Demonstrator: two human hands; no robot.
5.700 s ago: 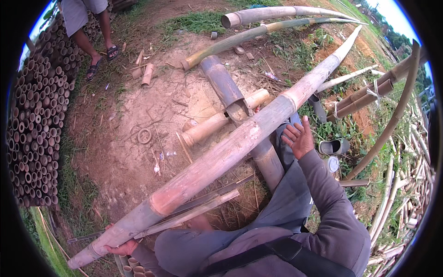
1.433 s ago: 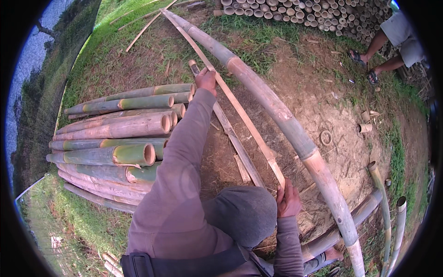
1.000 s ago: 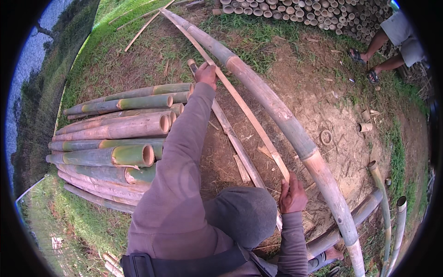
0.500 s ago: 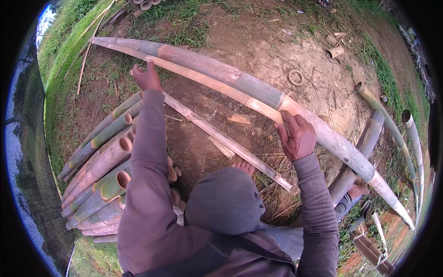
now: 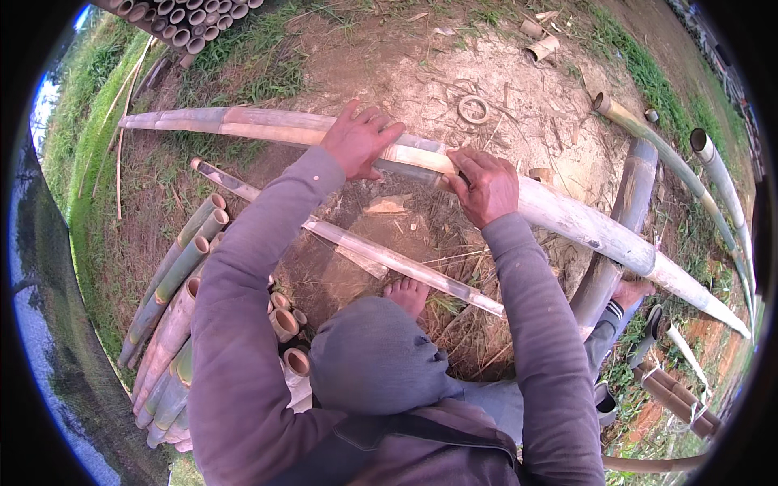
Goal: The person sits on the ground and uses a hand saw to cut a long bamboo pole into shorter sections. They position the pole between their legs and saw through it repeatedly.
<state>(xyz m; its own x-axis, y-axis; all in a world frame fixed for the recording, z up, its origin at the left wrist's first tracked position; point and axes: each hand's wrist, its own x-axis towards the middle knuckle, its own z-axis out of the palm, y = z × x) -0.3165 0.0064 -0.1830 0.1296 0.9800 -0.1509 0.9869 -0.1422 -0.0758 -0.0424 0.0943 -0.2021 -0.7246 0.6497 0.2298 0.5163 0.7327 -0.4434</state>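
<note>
A long, thick bamboo pole (image 5: 579, 219) runs across in front of me. Along its left part lies a split bamboo strip (image 5: 420, 159), its pale face showing between my hands. My left hand (image 5: 355, 144) rests over strip and pole with its fingers spread, thumb toward me. Close to its right, my right hand (image 5: 486, 186) has its fingers bent round the strip's near end; the fingers hide that end. Nearer my body, a narrow length of split bamboo (image 5: 397, 263) lies on the ground.
Another thick bamboo log (image 5: 636, 186) lies crosswise under the pole at right. Cut bamboo lengths (image 5: 178, 271) are piled at left, with short pieces (image 5: 285, 324) beside my knee. A bamboo ring (image 5: 473, 109) lies on the dirt. Stacked tubes (image 5: 190, 20) stand far left.
My left hand has moved right along the bamboo, close to my right hand, and its fingers have spread. The strip now lies over the pole instead of along its near side.
</note>
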